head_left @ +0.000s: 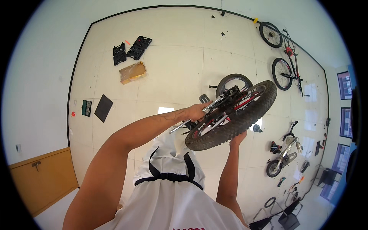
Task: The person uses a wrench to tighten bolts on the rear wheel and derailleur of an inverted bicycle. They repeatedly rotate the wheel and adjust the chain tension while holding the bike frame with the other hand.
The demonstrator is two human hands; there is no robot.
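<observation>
Small bike (232,93) is tilted between the left hand (196,111), curled round a silver bar (177,127), and the right hand (239,138), mostly hidden behind the chunky tire (237,128), so can't tell how open. Knobby black rubber, red accents.

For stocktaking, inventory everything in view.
Held bike: one, black, centre.
Metal bar: one, silver, centre.
Tool cases: apparently two, black, upper left.
Box: one, brown, upper left.
Flat panel: one, black, left.
Small case: one, green, left.
Bicycle: one, black, upper right.
Small bike: one, silver, right.
Cabinet: one, brown, lower left.
Chairs: uncounted, black, lower right.
Windows: several, dark, right.
Small parts: uncounted, mixed, floor.
Shirt: one, white, lower centre.
Left hand: one, at metal bar.
Right hand: one, partly behind held bike.
</observation>
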